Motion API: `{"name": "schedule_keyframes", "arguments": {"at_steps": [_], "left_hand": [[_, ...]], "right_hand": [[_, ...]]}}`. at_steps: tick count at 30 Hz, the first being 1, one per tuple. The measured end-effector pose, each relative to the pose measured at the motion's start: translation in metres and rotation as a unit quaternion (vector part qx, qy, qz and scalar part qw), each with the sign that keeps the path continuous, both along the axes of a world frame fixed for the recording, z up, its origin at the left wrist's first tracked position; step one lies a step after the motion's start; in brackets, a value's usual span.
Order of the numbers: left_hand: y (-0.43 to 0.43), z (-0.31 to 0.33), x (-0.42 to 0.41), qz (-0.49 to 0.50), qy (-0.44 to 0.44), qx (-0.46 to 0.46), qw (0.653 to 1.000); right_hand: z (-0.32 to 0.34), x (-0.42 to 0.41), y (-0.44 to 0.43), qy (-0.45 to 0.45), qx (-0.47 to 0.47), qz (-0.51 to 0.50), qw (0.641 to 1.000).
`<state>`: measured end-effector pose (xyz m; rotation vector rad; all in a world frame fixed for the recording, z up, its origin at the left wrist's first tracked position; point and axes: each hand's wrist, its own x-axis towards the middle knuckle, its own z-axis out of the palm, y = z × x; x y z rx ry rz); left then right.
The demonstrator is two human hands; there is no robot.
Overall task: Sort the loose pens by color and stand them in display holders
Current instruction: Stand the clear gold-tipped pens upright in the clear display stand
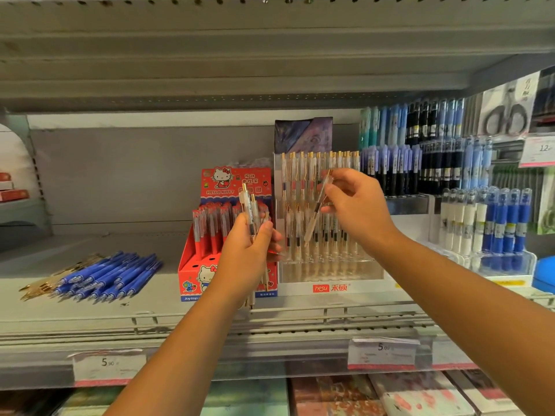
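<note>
Left hand [247, 256]: curled round a small bunch of clear pens [249, 205], gold clips up, held just left of the clear holder [330, 274]. Right hand [360, 205]: pinching a single pen [316, 213] between thumb and fingertips, tilted, tip down and to the left, in front of the holder's rows. Judging by that, midway through seating one pen. To do it well: swing the barrel upright before lowering, aim the tip at a free hole below the right hand, and go straight down without knocking the neighbours already standing. Let go only once seated and standing alone. Keep the bunch in the left hand close by, clips level, ready to feed the next one across. Mind the match: clear barrel with gold clip into this holder, not into the red box [207, 265] just beyond the left hand, packed with red pens. As for looks: slim see-through barrel, pale lower grip, dark ink core, gold clip and button; probably light and slippery, so easy to roll in the fingers. Well off to the left of the left hand, flat on the shelf [150, 304]: a heap of blue pens [111, 276] and, further left again, a few more gold-clipped ones [39, 285], not yet sorted. Free holes in the holder hard to make out through the clear plastic.
</note>
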<state>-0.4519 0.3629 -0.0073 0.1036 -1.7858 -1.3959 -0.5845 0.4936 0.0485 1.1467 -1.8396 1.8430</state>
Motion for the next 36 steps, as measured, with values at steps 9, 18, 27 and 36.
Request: {"name": "schedule_keyframes", "arguments": {"at_steps": [9, 18, 27, 36], "left_hand": [[-0.002, -0.001, -0.001, 0.036, 0.003, -0.024, 0.999], [0.000, 0.001, 0.000, 0.047, -0.008, -0.028, 0.998], [0.003, 0.003, 0.002, 0.028, -0.002, -0.003, 1.000], [0.007, 0.005, 0.005, -0.023, 0.021, 0.048, 0.998]], "right_hand": [[-0.008, -0.014, -0.004, 0.000, 0.087, -0.012, 0.996], [-0.017, -0.013, -0.015, 0.033, 0.145, -0.029, 0.988], [-0.030, -0.016, -0.020, 0.034, 0.181, -0.029, 0.982], [-0.024, -0.015, -0.013, 0.099, 0.222, -0.081, 0.966]]}}
